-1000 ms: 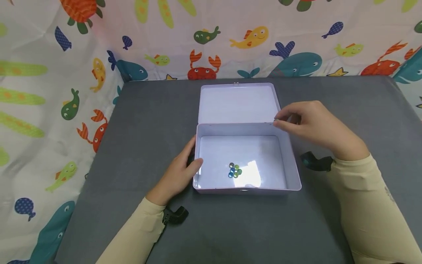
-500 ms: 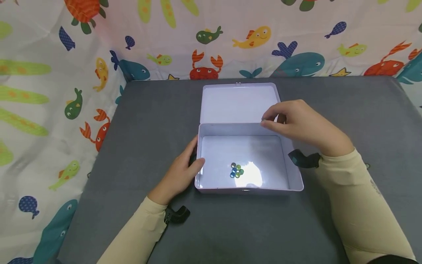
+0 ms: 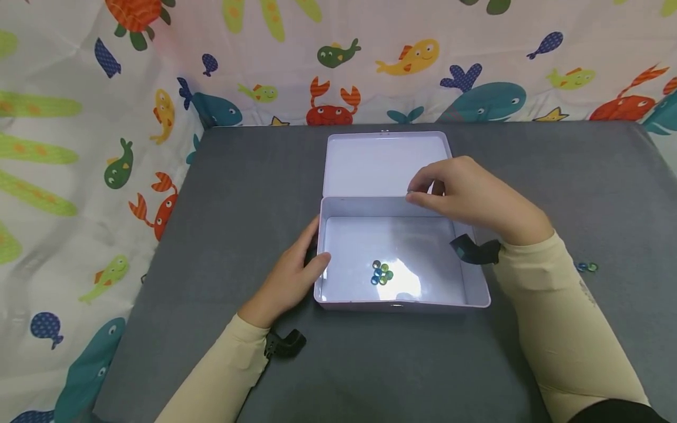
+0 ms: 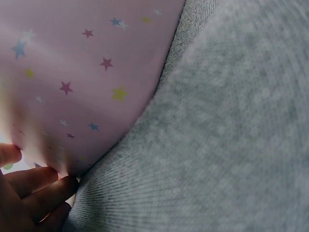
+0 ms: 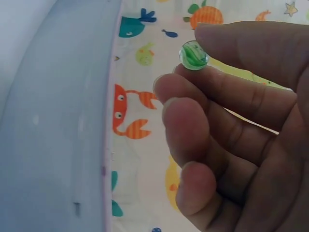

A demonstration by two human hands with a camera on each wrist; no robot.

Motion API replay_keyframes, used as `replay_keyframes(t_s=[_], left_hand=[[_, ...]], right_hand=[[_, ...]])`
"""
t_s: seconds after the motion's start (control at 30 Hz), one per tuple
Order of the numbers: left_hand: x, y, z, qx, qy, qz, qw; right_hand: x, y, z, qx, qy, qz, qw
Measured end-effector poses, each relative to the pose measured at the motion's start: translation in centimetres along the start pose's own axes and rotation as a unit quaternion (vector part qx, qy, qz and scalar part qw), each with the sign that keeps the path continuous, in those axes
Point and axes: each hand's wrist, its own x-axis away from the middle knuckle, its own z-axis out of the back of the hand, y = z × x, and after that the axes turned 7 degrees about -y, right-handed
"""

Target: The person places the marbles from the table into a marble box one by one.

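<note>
A pale lilac tin box (image 3: 349, 244) stands on the grey table with its lid (image 3: 381, 164) laid back. Inside lies a small cluster of glass marbles (image 3: 382, 272), blue, green and dark. My left hand (image 3: 285, 282) holds the box's left wall, thumb over the rim and fingers along the outside. The left wrist view shows that wall, pink with printed stars (image 4: 106, 63), close to the fingers. My right hand (image 3: 476, 197) is above the back right of the box, pinching a clear marble with green swirls (image 5: 194, 55) between thumb and index finger.
A few more marbles (image 3: 587, 267) lie on the table (image 3: 238, 205) to the right, beside my right forearm. A curtain printed with sea animals (image 3: 285, 64) hangs behind and to the left. Black wrist mounts (image 3: 476, 249) sit on both sleeves.
My right hand has moved left along the box's back edge with the marble. Marbles on the table have come out from behind the right sleeve. My left hand stays on the box.
</note>
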Motion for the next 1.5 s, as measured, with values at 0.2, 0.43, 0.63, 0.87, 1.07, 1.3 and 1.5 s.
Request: replay_keyframes(t_s=[0.2,0.43,0.63,0.87,1.07,1.3,1.5], left_hand=[[-0.1,-0.1,-0.1,0.004,-0.002,-0.006,1.0],[-0.1,0.1,-0.1,-0.001,-0.004,-0.007,1.0],[-0.3,0.2,-0.1,-0.001,-0.006,-0.008,0.9999],[-0.5,0.1,-0.1,-0.007,-0.011,-0.019,0.9997],[-0.4,0.1,0.1,-0.005,-0.008,-0.012,0.9999],[-0.3,0.0,0.1,-0.006,-0.009,0.003,0.9999],[-0.1,0.0,0.1,-0.005,-0.009,0.0,0.9999]], right_hand=[[-0.4,0.2,-0.8,-0.008,-0.036,-0.005,0.999],[-0.9,0.6,-1.6,-0.003,-0.088,-0.016,0.996],[-1.5,1.5,-2.3,-0.017,-0.144,-0.036,0.989],[-1.7,2.4,-2.6,-0.023,-0.156,-0.042,0.987],[-1.9,2.6,-2.8,-0.024,-0.161,-0.045,0.986],[-2.0,2.6,-3.0,-0.027,-0.162,-0.052,0.985],[-2.0,2.7,-3.2,-0.026,-0.162,-0.054,0.985]])
